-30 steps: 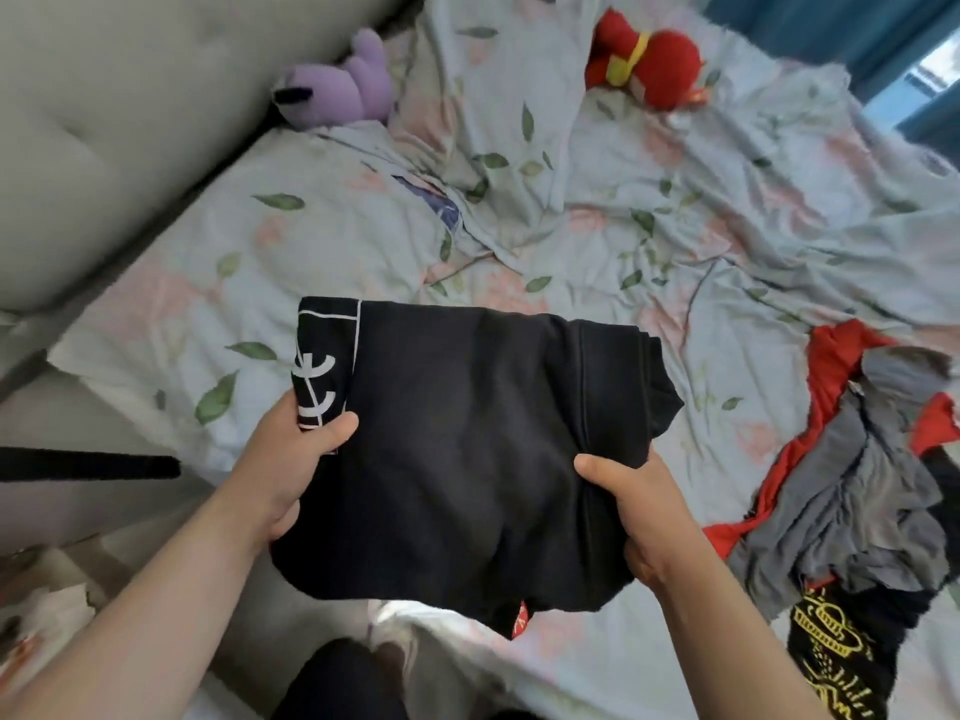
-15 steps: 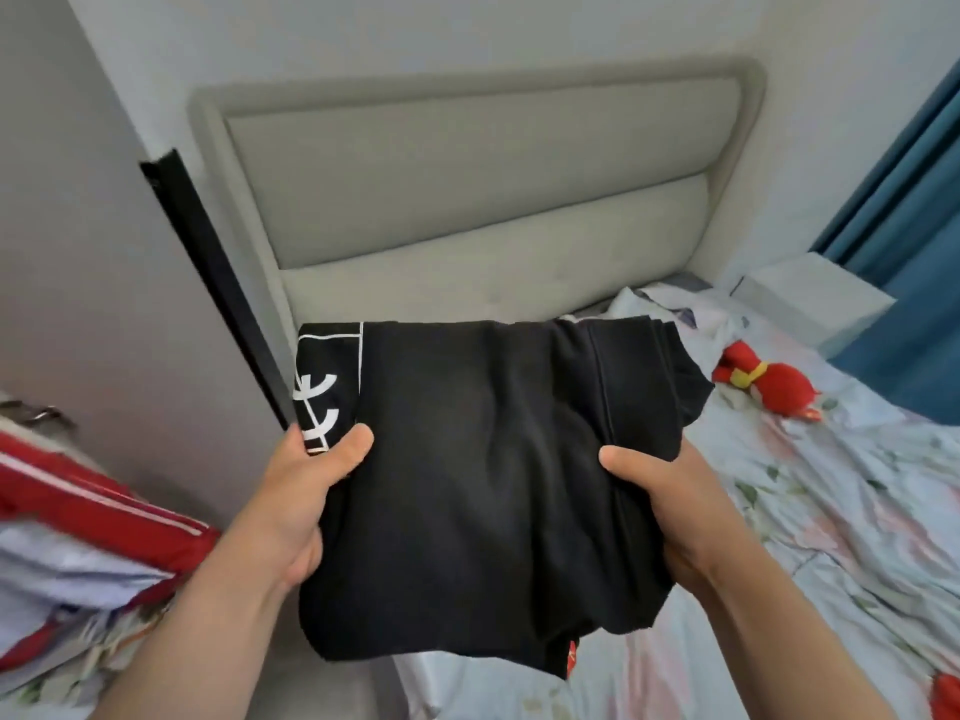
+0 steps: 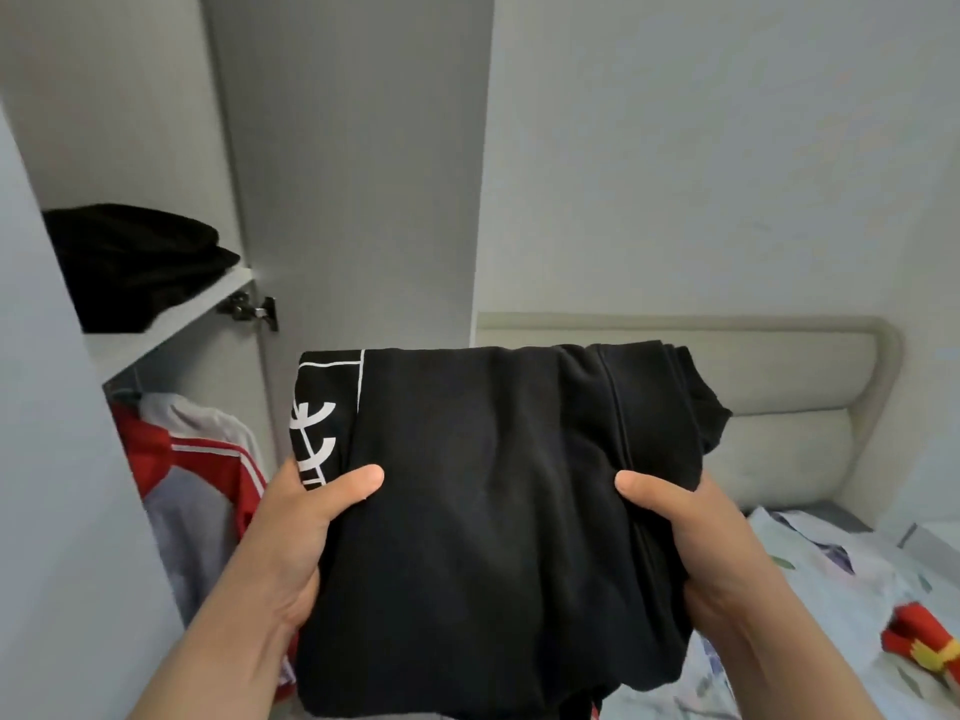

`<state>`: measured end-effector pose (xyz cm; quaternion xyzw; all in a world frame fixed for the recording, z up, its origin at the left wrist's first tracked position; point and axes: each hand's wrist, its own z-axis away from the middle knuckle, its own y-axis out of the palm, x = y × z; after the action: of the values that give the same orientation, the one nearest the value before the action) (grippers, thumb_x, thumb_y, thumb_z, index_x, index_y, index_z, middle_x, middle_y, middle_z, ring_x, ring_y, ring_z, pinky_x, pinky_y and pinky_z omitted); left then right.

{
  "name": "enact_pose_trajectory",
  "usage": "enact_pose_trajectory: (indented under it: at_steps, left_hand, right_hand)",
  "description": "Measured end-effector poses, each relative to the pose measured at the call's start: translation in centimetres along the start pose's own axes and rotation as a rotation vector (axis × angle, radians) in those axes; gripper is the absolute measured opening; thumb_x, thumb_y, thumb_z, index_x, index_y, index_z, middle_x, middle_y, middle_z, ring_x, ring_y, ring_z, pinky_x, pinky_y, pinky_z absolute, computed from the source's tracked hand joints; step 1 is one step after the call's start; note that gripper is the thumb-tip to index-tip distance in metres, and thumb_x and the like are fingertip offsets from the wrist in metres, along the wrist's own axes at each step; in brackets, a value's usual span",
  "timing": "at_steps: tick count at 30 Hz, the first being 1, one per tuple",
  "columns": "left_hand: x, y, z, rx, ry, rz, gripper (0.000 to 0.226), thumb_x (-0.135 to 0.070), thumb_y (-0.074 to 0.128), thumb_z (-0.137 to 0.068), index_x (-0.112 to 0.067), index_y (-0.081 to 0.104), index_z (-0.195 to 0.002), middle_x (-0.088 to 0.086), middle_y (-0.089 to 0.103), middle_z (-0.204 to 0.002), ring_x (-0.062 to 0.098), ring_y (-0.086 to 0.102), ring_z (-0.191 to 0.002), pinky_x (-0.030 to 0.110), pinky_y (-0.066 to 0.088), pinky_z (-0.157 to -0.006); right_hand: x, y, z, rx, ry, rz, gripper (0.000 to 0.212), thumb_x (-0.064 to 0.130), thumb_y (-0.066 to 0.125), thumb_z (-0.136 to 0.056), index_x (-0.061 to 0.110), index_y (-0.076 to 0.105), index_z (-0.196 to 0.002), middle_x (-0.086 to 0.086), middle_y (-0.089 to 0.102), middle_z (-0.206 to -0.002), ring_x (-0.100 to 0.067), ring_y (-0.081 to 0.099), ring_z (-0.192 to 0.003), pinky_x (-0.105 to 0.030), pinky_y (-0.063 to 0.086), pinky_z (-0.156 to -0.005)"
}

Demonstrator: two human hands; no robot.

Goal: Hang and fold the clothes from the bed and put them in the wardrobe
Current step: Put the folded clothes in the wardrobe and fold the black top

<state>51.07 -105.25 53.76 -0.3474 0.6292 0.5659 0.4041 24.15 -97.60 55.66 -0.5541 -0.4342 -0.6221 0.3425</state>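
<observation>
Left hand (image 3: 291,532): grips the left edge of the folded black garment (image 3: 493,511), thumb lying on top, the fingers hidden beneath the cloth.
Right hand (image 3: 696,543): grips the right edge of the same garment, thumb on top, the fingers curled under it and out of sight.
Folded black garment: held flat and level between both hands, in the air in front of the open wardrobe; a white printed band runs along its left side.
Bed (image 3: 831,589): low at the right, under a leaf-patterned sheet, with a red and yellow soft toy (image 3: 919,636) lying on it.
Hanging clothes (image 3: 192,480): a red, grey and white jacket hangs in the lower wardrobe compartment, just left of the left hand.
Wardrobe shelf (image 3: 171,324): above the hanging clothes, carrying a dark folded pile (image 3: 135,262).
Wardrobe door (image 3: 358,174): stands open behind the garment, its hinge (image 3: 249,309) beside the shelf edge.
Headboard (image 3: 779,387): padded, pale, against the wall at the far right.
</observation>
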Motion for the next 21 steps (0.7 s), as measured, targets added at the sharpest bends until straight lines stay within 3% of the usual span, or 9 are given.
enact_pose_trajectory:
  at_steps: [4, 10, 14, 18, 21]
  left_hand:
    - [-3.1, -1.8, -1.7, -0.053, 0.074, -0.008, 0.039, 0.004, 0.074, -0.062, -0.019, 0.075, -0.094, 0.016, 0.075, -0.101, 0.035, 0.072, -0.091, 0.047, 0.056, -0.081]
    - [-6.4, -2.8, -3.9, -0.124, 0.175, -0.134, 0.062, -0.018, 0.082, -0.055, -0.024, 0.067, -0.115, 0.003, 0.075, -0.105, 0.026, 0.073, -0.096, 0.049, 0.057, -0.084]
    - [-8.6, -3.1, -5.8, -0.237, 0.264, -0.196, 0.059, -0.022, 0.085, -0.059, -0.030, 0.065, -0.114, -0.020, 0.073, -0.099, 0.013, 0.072, -0.091, 0.043, 0.059, -0.083]
    - [-10.0, -3.0, -8.6, -0.392, 0.352, -0.201, 0.082, -0.041, 0.080, -0.045, -0.036, 0.060, -0.124, -0.014, 0.070, -0.114, 0.015, 0.067, -0.106, 0.044, 0.056, -0.093]
    - [-10.5, -2.7, -10.8, -0.488, 0.418, -0.153, 0.078, -0.034, 0.079, -0.049, -0.035, 0.059, -0.124, -0.014, 0.070, -0.113, 0.013, 0.067, -0.105, 0.043, 0.055, -0.094]
  right_hand:
    - [1.8, 4.6, -2.4, 0.044, -0.052, -0.028, 0.033, -0.003, 0.065, -0.082, 0.012, 0.068, -0.111, -0.013, 0.076, -0.103, -0.035, 0.071, -0.098, -0.052, 0.053, -0.093]
    - [3.6, 9.9, -4.7, 0.079, -0.135, -0.080, 0.024, 0.003, 0.066, -0.086, 0.014, 0.069, -0.107, -0.010, 0.077, -0.099, -0.030, 0.074, -0.091, -0.046, 0.055, -0.087]
    - [5.4, 13.1, -7.0, 0.155, -0.173, -0.114, 0.026, 0.003, 0.064, -0.086, 0.015, 0.068, -0.109, -0.009, 0.076, -0.101, -0.027, 0.075, -0.088, -0.043, 0.054, -0.083]
    - [6.8, 16.5, -10.5, 0.233, -0.223, -0.100, 0.027, 0.004, 0.066, -0.086, 0.014, 0.069, -0.110, -0.006, 0.077, -0.101, -0.025, 0.075, -0.091, -0.044, 0.054, -0.085]
    - [7.7, 19.2, -13.6, 0.298, -0.277, -0.095, 0.026, 0.004, 0.067, -0.085, 0.016, 0.070, -0.108, -0.005, 0.077, -0.099, -0.024, 0.075, -0.089, -0.042, 0.054, -0.082]
